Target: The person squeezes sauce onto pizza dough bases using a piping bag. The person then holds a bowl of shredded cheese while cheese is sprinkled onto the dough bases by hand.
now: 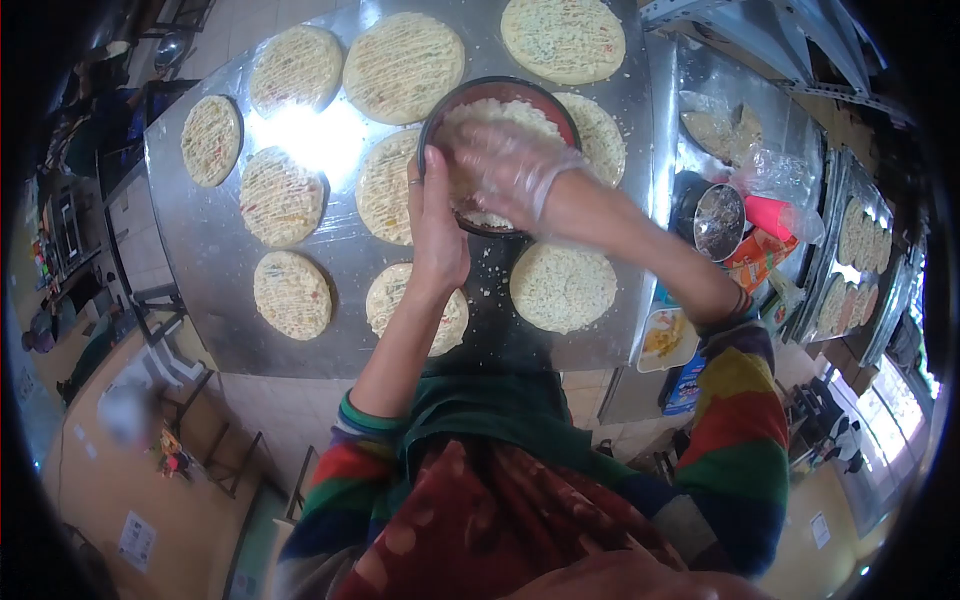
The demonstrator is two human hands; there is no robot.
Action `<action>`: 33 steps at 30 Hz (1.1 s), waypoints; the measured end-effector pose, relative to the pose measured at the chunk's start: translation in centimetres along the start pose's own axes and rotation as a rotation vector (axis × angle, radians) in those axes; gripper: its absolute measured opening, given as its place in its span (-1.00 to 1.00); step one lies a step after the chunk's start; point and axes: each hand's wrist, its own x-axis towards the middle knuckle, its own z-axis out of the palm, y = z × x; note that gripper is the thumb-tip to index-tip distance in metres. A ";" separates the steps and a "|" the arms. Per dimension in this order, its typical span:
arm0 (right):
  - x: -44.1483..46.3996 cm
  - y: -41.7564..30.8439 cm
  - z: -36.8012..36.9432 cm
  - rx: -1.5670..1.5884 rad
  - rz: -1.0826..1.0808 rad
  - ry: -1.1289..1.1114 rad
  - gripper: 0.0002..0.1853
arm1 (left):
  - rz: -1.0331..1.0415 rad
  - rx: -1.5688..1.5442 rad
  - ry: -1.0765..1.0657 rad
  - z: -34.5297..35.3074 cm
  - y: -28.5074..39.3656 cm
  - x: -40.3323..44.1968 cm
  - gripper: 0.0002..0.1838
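Observation:
A dark-rimmed bowl [568,112], reddish inside, holds white grated topping [525,112] that looks like cheese. Its near left side is gripped by my bare left hand [438,215], thumb along the rim. My right hand [505,168], in a clear plastic glove, is down in the bowl; its fingers are smeared by motion and partly hidden. Round flat dough bases lie about the bowl. One base [563,287] below it and another base [603,145] at its right are covered with white gratings. A sauce-striped base [385,190] sits to the left.
Several more topped bases, such as this one [405,65], rest on the steel table [215,270]. On the right-hand counter are a metal container [720,222], a pink cup [768,217], plastic bags [775,172] and a white tub [668,340]. Racks with more bases [865,235] stand farther right.

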 end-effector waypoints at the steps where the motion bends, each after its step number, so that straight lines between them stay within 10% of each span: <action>1: -0.3 0.6 0.1 0.057 0.041 -0.071 -0.58 | -0.028 -0.032 -0.011 0.3 0.2 0.2 -0.35; 17: 1.9 6.3 -6.3 0.975 0.291 0.006 -0.77 | -0.008 0.009 -0.027 1.5 0.2 2.1 -0.34; 21: 3.3 10.3 -10.7 0.929 0.761 0.287 -0.76 | -0.037 0.060 -0.007 1.5 1.1 1.4 -0.34; 26: 3.2 20.3 -7.7 0.069 0.620 0.192 -0.82 | -0.023 0.054 0.020 0.2 1.1 0.6 -0.34; 33: 1.1 23.1 -5.4 0.043 0.627 0.164 -0.74 | -0.027 0.084 0.079 -1.2 1.6 -0.8 -0.33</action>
